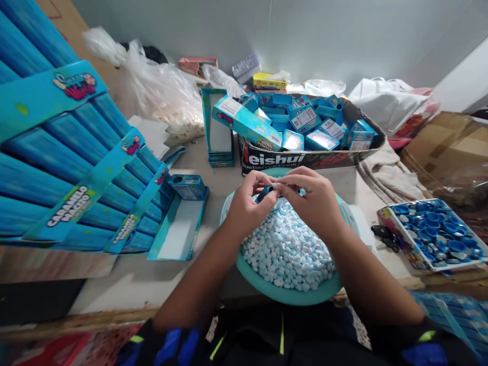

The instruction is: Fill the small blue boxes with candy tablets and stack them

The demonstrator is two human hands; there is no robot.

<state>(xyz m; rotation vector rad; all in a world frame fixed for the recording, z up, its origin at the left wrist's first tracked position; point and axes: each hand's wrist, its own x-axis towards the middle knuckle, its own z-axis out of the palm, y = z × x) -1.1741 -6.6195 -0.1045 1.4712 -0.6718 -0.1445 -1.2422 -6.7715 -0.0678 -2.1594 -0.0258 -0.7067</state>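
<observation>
Over the far side of a turquoise bowl (290,297) heaped with small white and pale-blue candies (290,249), both my hands meet. My left hand (251,201) is closed around a small dark-blue box (264,193), mostly covered by the fingers. With fingertips pinched together, my right hand (305,190) touches the top of that box. Whatever lies between the right fingertips is hidden. Just beyond the hands stands a black carton (305,161) filled with small blue printed boxes (305,119).
To the left rise stacked blue display trays (87,198). An open tray (175,229) holds one small box (187,187). More display sleeves (221,162) stand beside the carton. On the right sit a box of blue caps (438,234) and black keys (386,236). Plastic bags (160,91) lie behind.
</observation>
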